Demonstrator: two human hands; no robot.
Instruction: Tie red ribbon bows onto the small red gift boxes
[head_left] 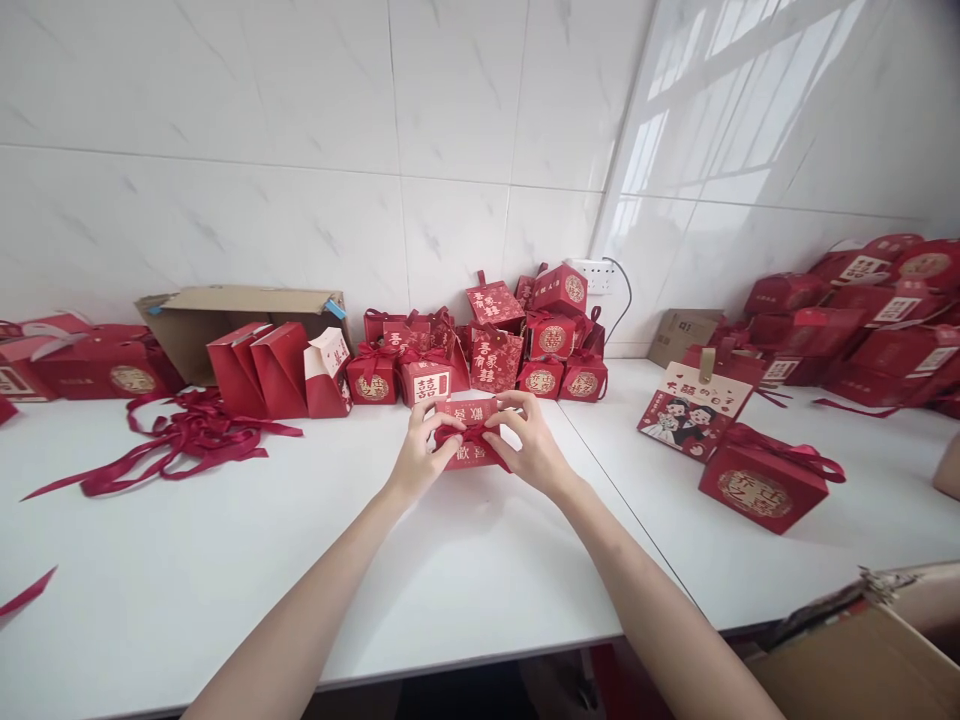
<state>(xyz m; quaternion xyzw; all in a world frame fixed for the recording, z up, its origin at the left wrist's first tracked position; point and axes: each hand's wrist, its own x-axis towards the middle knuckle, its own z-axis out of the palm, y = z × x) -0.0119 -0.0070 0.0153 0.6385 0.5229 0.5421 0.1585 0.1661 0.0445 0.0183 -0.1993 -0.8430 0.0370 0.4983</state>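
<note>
A small red gift box (474, 412) with pale lettering stands on the white table in front of me. A dark red ribbon (466, 434) runs across its top and is gathered in the middle. My left hand (421, 447) pinches the ribbon from the left, thumb and forefinger together. From the right, my right hand (529, 440) pinches the same ribbon near the gathered part. Both hands rest close against the box. Just behind it sits a pale-fronted box (426, 384) among other red boxes tied with ribbons.
Loose ribbons (187, 440) lie tangled on the left, before an open cardboard box (247, 300) and folded red boxes (259, 370). On the right are a ribboned box (765, 485), a bride-and-groom box (686, 410) and a stacked pile (847, 310). A carton (862, 650) stands at the lower right.
</note>
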